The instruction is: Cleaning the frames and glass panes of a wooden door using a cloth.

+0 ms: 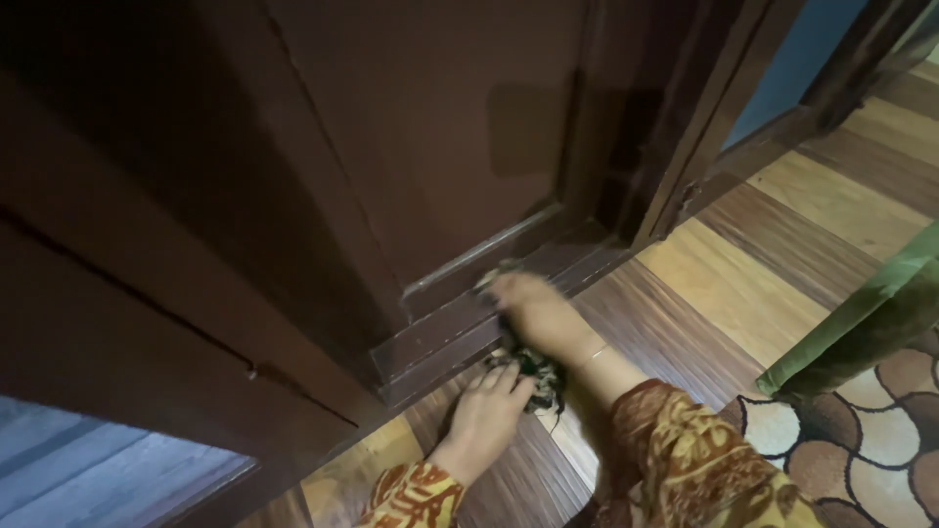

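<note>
Head view shows our right hand (pixel 528 308) pressing part of a dark patterned cloth (pixel 536 376) against the wooden door base (pixel 440 342), while our left hand (pixel 489 406), fingers loosely curled, rests on the cloth just below.

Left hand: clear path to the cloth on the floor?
Probably yes. The left hand already rests on the cloth by the door base; nothing lies between, though the right hand crosses above it.

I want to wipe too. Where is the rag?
In the head view, the dark rag lies low in the middle, on the striped floor by the door's bottom ledge, between both hands.
</note>
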